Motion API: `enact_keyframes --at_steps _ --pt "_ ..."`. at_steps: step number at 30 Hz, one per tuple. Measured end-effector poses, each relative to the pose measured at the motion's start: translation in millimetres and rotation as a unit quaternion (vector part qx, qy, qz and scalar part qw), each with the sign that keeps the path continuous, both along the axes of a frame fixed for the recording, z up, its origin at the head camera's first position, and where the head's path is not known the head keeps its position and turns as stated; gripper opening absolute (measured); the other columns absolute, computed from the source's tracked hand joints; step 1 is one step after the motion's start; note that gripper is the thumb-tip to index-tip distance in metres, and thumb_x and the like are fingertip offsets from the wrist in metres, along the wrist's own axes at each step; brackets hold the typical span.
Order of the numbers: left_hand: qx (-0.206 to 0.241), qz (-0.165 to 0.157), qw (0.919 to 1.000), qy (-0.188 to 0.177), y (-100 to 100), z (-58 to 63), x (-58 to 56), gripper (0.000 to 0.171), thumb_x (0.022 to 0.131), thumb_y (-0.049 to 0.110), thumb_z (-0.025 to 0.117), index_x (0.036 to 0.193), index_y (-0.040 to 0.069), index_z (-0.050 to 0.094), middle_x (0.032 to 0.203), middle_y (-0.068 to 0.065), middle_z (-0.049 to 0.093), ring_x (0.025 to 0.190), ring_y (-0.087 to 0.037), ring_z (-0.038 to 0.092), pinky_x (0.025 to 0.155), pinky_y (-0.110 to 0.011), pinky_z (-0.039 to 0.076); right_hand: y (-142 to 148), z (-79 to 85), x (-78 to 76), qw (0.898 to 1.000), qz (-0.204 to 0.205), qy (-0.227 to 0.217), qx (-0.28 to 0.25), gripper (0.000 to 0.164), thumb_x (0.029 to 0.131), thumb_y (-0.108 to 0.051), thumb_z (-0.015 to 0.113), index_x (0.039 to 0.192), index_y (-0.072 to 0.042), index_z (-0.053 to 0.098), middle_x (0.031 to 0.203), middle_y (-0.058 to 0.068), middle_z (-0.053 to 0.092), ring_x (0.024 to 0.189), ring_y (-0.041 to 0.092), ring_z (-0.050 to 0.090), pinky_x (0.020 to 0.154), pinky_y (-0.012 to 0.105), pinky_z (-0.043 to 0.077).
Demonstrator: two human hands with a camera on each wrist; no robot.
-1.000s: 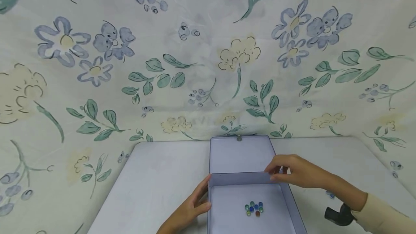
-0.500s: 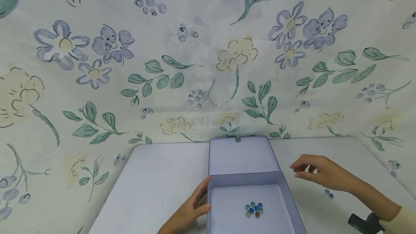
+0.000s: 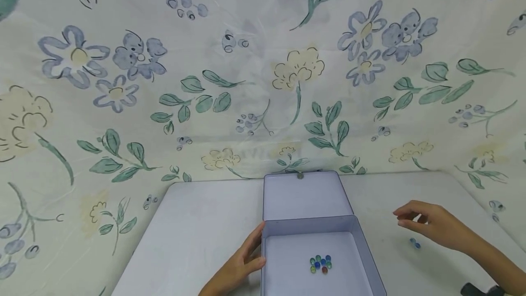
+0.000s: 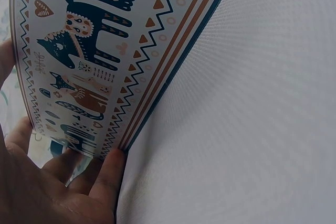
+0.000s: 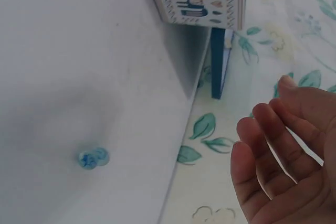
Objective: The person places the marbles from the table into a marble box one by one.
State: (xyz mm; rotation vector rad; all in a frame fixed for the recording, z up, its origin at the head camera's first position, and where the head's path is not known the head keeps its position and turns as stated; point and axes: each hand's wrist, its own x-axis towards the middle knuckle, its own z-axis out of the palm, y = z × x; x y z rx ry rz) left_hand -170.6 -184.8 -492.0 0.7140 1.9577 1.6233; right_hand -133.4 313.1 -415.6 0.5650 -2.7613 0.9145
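Note:
An open tin box with a pale lilac inside stands on the white table. Its hinged lid lies back toward the wall. Several glass marbles, blue, green and reddish-brown, sit clustered on its floor. My left hand rests against the box's left side, fingers mostly straight; the left wrist view shows them touching the printed outer wall. To the right of the box, my right hand hovers over the table with loosely bent fingers and nothing in them. Two blue marbles lie close together on the table near it.
White tabletop extends on both sides of the box. A flower-patterned cloth hangs behind the table. A black strap or device shows on the right forearm at the bottom edge.
My right hand has left the box's far right corner and moved right across the table, toward the two blue marbles. The left hand has stayed at the box's side.

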Motion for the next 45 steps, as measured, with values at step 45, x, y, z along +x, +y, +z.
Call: enact_keyframes --at_steps 45 --pt "-0.006 -0.004 0.9999 -0.007 -5.6 2.3 -12.8 0.074 0.104 0.024 0.051 0.161 0.036 0.004 0.169 -0.014 -0.001 0.153 -0.047 0.005 0.118 -0.066 0.022 -0.8 -60.3 7.5 0.966 -0.172 -0.165 0.097 0.013 0.082 -0.001 0.075 0.095 -0.005 0.071 0.087 -0.003 0.066 0.078 0.012 0.062 0.069 0.03 0.056"
